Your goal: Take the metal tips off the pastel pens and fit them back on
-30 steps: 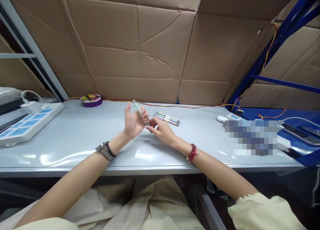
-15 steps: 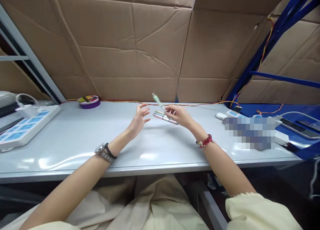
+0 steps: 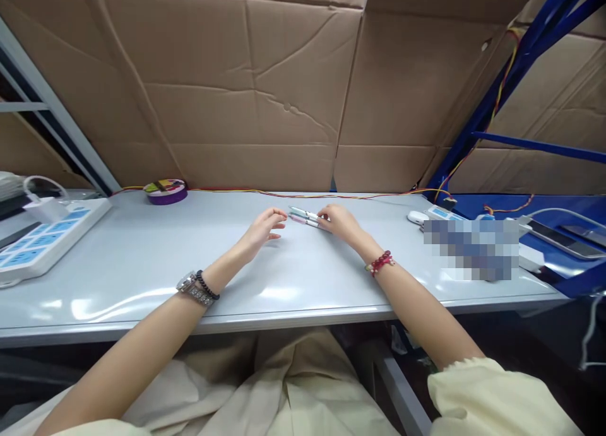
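A small bunch of pastel pens (image 3: 303, 216) lies on the grey table (image 3: 142, 265), towards its back edge. My right hand (image 3: 339, 222) rests over the bunch's right end, its fingers curled down on the pale green pen (image 3: 297, 211) among the others. My left hand (image 3: 262, 228) hovers just left of the pens with loosely bent, parted fingers and nothing in it. A watch and a dark bead band sit on my left wrist. A red bead bracelet is on my right wrist.
A white-and-blue power strip (image 3: 45, 239) lies at the table's left end. A purple round tin (image 3: 165, 190) stands by the cardboard wall, and coloured wires (image 3: 265, 194) run along the back edge. To the right are a white device (image 3: 419, 218), a phone (image 3: 561, 237) and a blue rack (image 3: 502, 82).
My right hand took the green pen from my left hand, carried it right and lowered it onto the bunch of pens. My left hand opened and sank towards the table.
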{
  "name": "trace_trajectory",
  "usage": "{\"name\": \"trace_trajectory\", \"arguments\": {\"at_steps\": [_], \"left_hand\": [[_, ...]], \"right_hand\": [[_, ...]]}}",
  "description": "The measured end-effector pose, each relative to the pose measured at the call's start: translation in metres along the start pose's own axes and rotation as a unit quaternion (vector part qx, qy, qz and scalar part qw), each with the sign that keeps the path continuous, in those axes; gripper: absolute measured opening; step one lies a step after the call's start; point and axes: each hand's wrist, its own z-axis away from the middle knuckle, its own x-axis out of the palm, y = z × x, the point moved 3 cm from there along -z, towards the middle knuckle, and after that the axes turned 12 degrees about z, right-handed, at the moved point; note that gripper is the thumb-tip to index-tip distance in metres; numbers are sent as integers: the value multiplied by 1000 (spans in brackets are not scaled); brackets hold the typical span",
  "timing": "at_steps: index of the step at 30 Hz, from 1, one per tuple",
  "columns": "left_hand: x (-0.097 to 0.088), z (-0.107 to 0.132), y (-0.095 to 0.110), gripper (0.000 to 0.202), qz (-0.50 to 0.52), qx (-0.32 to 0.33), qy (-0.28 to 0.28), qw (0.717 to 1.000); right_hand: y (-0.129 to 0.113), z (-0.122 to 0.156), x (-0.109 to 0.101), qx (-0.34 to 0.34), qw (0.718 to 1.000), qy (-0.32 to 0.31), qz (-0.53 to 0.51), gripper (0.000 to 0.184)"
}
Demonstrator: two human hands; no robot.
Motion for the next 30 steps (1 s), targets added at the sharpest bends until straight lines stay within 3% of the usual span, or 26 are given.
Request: {"name": "trace_trajectory", "arguments": {"at_steps": [8, 18, 25, 30], "left_hand": [[0, 1, 1, 21, -32, -5, -12, 999], [2, 2, 3, 20, -47, -9, -12, 999], [2, 2, 4, 22, -51, -10, -15, 999], [2, 2, 3, 23, -52, -11, -15, 998]], "right_hand": [[3, 1, 2, 20, 998, -54, 24, 20], [33, -2, 6, 74, 994, -85, 5, 24], [33, -3, 12, 77, 989, -122, -16, 24], [35, -2, 9, 78, 990, -112, -32, 25]]}}
